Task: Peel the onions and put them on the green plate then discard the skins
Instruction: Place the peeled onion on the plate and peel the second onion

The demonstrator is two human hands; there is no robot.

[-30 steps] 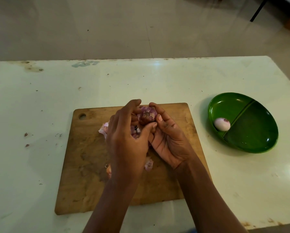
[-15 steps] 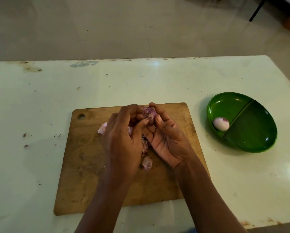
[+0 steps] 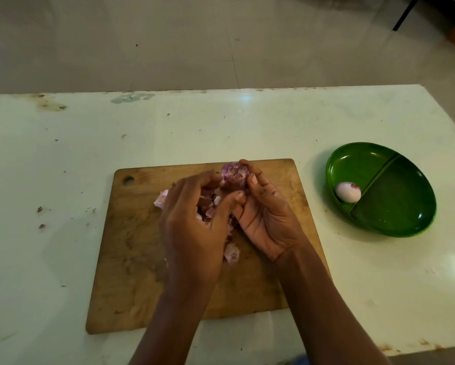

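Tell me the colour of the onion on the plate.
Peeled onion: white, purple patch; head view.

We count two hands, the left hand (image 3: 192,233) and the right hand (image 3: 265,219). We see two onions: a purple onion (image 3: 233,173) and a peeled onion (image 3: 348,191). There is one green plate (image 3: 395,204), one cutting board (image 3: 131,246) and one table (image 3: 63,159). We make out at least two loose skin pieces (image 3: 231,252) and two scraps (image 3: 39,209).

A strip of bench (image 3: 315,143) separates board (image 3: 131,259) and plate (image 3: 405,206). An onion (image 3: 348,191) sits in the plate's left compartment; skins (image 3: 231,252) litter the board's middle.
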